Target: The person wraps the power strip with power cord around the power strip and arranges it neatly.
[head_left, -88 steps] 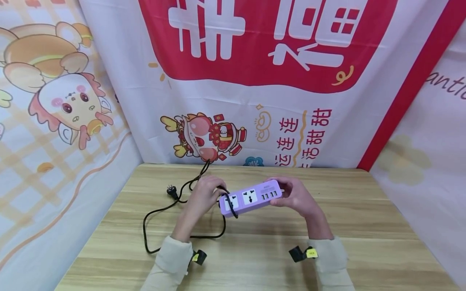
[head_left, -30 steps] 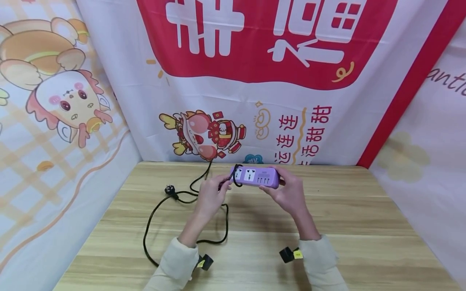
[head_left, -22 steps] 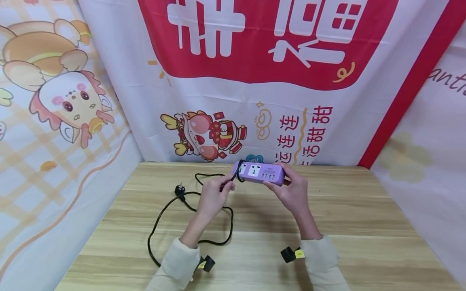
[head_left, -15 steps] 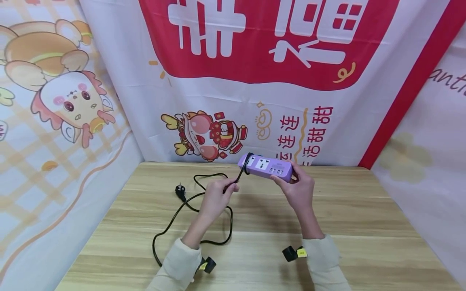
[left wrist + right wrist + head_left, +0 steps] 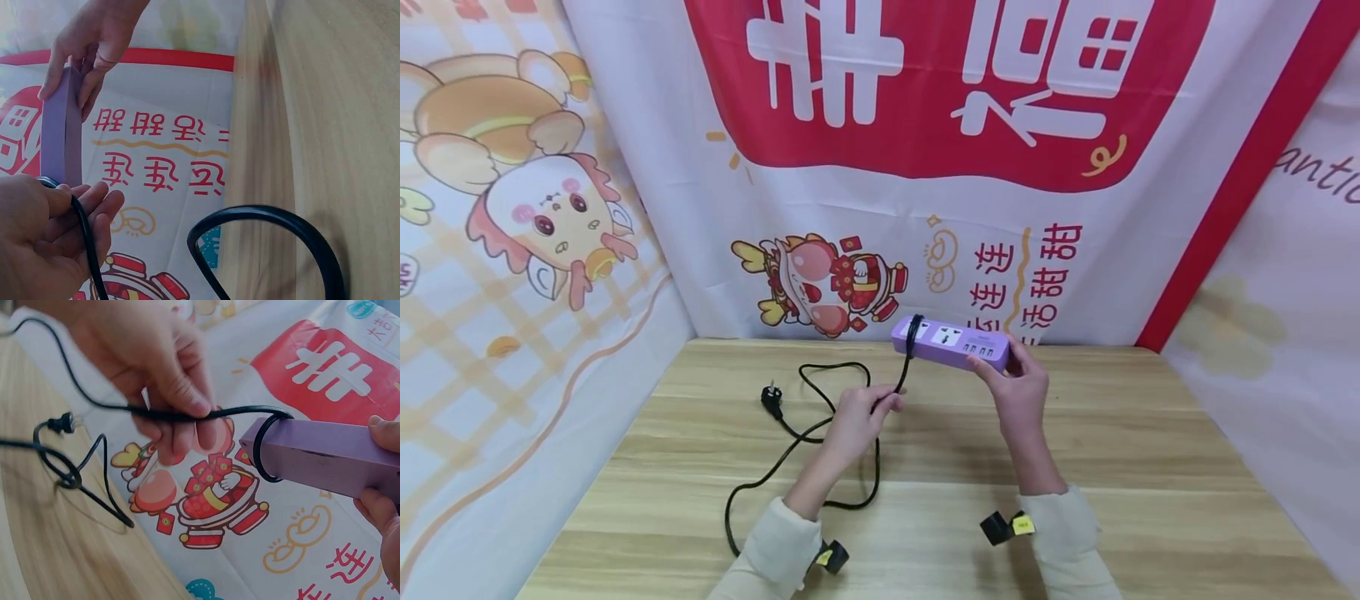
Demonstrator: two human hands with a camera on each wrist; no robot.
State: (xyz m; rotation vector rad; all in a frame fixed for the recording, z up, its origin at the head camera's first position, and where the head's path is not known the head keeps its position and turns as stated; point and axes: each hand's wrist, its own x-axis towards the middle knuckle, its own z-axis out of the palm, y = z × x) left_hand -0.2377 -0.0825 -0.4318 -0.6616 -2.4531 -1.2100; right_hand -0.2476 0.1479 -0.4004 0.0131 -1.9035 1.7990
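Observation:
A purple power strip [image 5: 962, 346] is held up off the table, its sockets and USB ports facing the head camera. My right hand [image 5: 1021, 387] grips its right end, thumb on the front edge. Black power cord [image 5: 265, 450] loops round the strip's left end. Just below and left of that end, my left hand [image 5: 859, 421] pinches the cord between thumb and fingers, as the right wrist view shows. The rest of the cord lies in loose curves on the table to the left, ending in a black plug [image 5: 772, 398].
The wooden table [image 5: 1120, 467] spreads beneath both hands. A printed cloth [image 5: 940, 200] hangs along its back edge, and more patterned cloth covers the left and right sides. Each wrist carries a small black camera [image 5: 996, 527].
The strip has risen and moved right with my right hand. My left hand has left the strip's end and drawn the cord down and away from it. The plug has shifted slightly right.

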